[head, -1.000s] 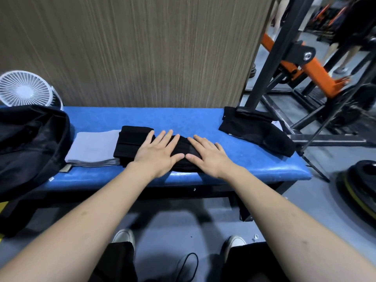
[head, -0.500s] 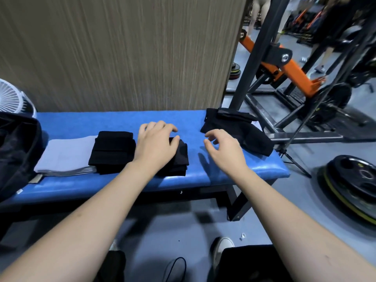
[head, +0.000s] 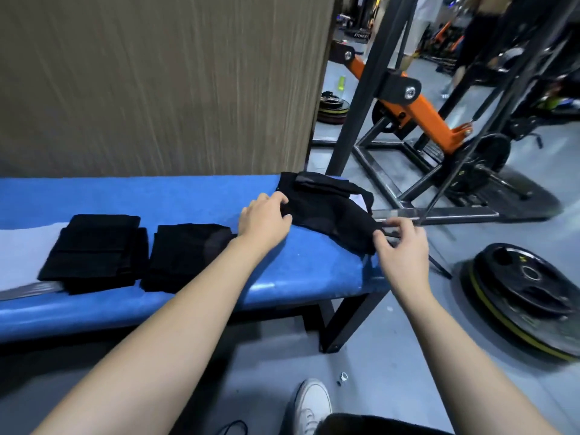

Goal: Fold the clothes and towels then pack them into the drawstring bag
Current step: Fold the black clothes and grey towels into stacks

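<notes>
An unfolded black garment (head: 329, 211) lies at the right end of the blue bench (head: 194, 196). My left hand (head: 265, 219) grips its left edge with curled fingers. My right hand (head: 400, 246) pinches its near right corner, which hangs over the bench end. Two folded black garments lie to the left: one (head: 185, 255) beside my left forearm, the other (head: 100, 249) further left, partly on a folded grey towel (head: 22, 255). The drawstring bag is out of view.
A wood-grain wall panel (head: 157, 83) stands behind the bench. A black and orange gym rack (head: 408, 102) is to the right. Weight plates (head: 527, 293) lie on the floor by the bench end. My white shoe (head: 310, 403) is below.
Both hands left the folded black garment and moved right to the unfolded one, taking hold of it. The view swung right, so the fan and black bag dropped out of sight.
</notes>
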Demonstrator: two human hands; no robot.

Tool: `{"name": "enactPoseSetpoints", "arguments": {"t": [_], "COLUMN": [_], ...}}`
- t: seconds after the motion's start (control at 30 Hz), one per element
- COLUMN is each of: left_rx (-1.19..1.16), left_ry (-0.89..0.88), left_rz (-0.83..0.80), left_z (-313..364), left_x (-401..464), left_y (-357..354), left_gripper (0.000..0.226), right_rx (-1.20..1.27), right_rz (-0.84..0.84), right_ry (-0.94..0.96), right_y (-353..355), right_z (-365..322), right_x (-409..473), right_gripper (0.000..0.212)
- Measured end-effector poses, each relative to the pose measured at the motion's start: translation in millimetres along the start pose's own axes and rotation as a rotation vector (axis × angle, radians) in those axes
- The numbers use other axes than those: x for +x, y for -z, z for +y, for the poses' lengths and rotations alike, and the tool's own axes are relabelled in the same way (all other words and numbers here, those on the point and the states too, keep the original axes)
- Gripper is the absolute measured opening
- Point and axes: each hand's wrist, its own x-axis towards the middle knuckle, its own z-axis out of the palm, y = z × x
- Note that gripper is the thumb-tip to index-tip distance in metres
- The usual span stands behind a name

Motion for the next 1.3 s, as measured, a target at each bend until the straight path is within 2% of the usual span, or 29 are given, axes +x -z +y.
{"name": "enactPoseSetpoints", "arguments": {"t": [0.1,0.27,0.43,0.5,0.63,0.8,1.0,1.13,1.3], "left_rx": [0.018,-0.025,-0.286,-0.395,-0.462,-0.601,-0.642,-0.655,-0.655], "left_ry": [0.073,0.142,0.131,0.105,0.059,0.063,0.095,0.109,0.100], "left_rz": [-0.038,0.048,0.090,0.097,0.104,-0.033,-0.156,-0.179,-0.092], "left_z": [2,3,10,11,7,-16,-52,-80,-107], "left_x": [16,33,31,27,13,-18,-60,-82,-107], "left_y": [-12,-23,-18,-9,23,64,116,145,159], "left_gripper": [0.046,0.047,0.036,0.035,0.040,0.040,0.053,0.059,0.055], "right_rx": [0.060,0.290,0.518,0.604,0.603,0.550,0.687,0.800,0.734], "right_rz": [-0.088,-0.193,-0.169,-0.171,-0.212,-0.291,-0.345,-0.395,-0.438], "right_ry": [-0.101,-0.259,-0.368,-0.355,-0.237,-0.098,-0.008,-0.033,-0.115], "right_y": [3,-2,-3,1,12,24,14,-3,-29], "right_z": [6,11,6,0,-3,-18,-51,-80,-99], "right_x": [1,8,15,15,14,6,-12,-24,-35], "right_gripper": [0.027,0.026,0.024,0.029,0.044,0.055,0.060,0.053,0.049]}}
